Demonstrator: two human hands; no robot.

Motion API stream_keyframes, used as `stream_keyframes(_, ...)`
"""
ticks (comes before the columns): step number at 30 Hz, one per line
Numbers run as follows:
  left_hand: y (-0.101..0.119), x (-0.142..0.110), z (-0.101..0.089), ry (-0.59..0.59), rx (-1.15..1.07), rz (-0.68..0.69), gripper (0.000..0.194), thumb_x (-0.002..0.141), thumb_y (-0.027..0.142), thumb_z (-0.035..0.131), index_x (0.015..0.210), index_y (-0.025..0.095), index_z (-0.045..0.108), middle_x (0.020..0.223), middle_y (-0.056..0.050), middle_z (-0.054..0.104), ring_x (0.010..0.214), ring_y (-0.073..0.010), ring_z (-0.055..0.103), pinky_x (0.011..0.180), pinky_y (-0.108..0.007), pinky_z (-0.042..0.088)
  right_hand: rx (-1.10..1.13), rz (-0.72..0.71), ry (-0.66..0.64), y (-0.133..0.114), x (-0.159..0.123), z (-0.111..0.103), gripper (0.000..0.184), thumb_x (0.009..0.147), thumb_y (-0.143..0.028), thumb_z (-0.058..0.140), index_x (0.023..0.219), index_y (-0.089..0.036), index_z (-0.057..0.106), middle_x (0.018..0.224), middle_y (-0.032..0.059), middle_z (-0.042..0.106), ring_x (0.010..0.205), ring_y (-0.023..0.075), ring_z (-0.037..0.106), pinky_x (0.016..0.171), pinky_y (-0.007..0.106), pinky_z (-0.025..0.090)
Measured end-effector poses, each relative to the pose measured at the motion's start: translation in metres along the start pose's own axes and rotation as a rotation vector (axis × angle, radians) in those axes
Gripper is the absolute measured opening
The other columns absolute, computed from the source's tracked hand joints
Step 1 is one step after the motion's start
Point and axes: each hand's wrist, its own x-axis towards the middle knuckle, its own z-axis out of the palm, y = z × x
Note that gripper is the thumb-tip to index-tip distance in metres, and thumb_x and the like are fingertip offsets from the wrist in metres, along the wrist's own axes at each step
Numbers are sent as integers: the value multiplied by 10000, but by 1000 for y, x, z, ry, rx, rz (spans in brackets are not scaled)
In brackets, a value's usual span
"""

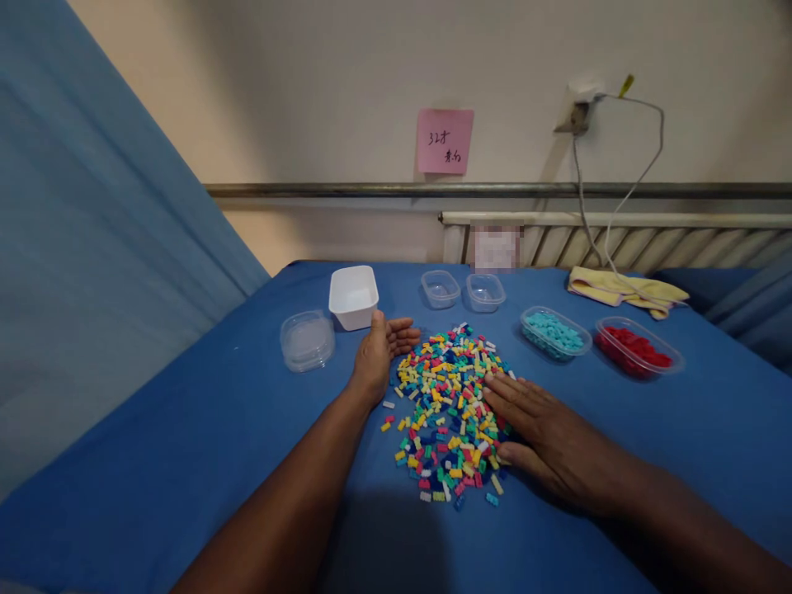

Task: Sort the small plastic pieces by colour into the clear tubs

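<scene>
A pile of small toy building bricks (454, 388) in yellow, green, pink, blue and white is spread on the blue-covered surface (247, 445). My left hand (379, 351) stands on edge at the pile's upper left, fingers stretched out and the thumb raised, with nothing held. At the pile's right side my right hand (541, 429) lies with fingers extended and thumb apart, its fingertips touching the bricks. Whether any bricks lie under that palm is hidden. Just beyond my left hand is an open white container (353, 295).
Clear lids (308, 340) lie at left. Two clear tubs (440, 289) stand at the back. Right of them are a tub of turquoise bricks (553, 334), a tub of red bricks (634, 351) and a yellow cloth (624, 289). A cable (643, 173) hangs from the wall socket; a curtain (111, 206) borders the left.
</scene>
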Motion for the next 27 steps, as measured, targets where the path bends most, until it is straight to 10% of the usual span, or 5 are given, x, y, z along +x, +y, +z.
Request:
stream_keyframes(18,1,-2,4,-2,3,-5,857,947,884,388,1123,113,718,1052,-186,773,933,-261,743,848,-355,562,283,-411,-287,-58,-3,-13,819,1069,-621,523,1731,-321,148,1768,30,226,1644,247,209,1368,451,128)
stream_keyframes(27,-1,-2,3,-22,35,43,850,976,864,360,1133,109,715,1044,-180,773,931,-262,743,861,-367,556,201,-326,-190,-52,-3,4,916,1038,-668,549,1737,-235,147,1783,89,140,1656,294,157,1371,486,85)
